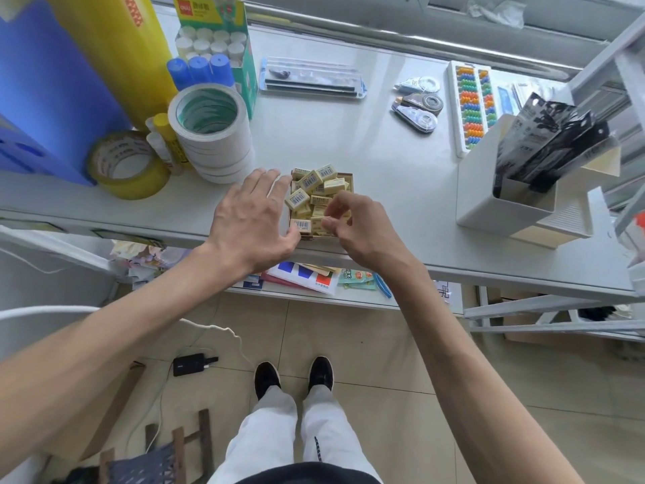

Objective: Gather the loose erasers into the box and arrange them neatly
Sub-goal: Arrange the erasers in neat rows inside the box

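Head view: two black shoes are seen on a tiled floor, below two bare arms. A lower shelf with papers sticks out under the table. The table is white, smooth and a bit shiny. The box sits right at the table's near edge, so little room is left in front of it.

The left hand is laid flat and spread wide, and its fingers are pressed against the box's left side. Nothing is held in it. The right hand is curled over the box's right side, and its fingertips are pinched narrow on one eraser in the box.

The erasers are small pale yellow blocks with white barcode labels. They are piled loosely in the box, and some are tilted or heaped above the rim.

Open table is left to the right of the box, up to a white bin of black packs. To the left, close by, a stack of white tape rolls and a yellow tape roll are stood. Far back, glue sticks, a clear case and a bead frame are laid near the far edge.
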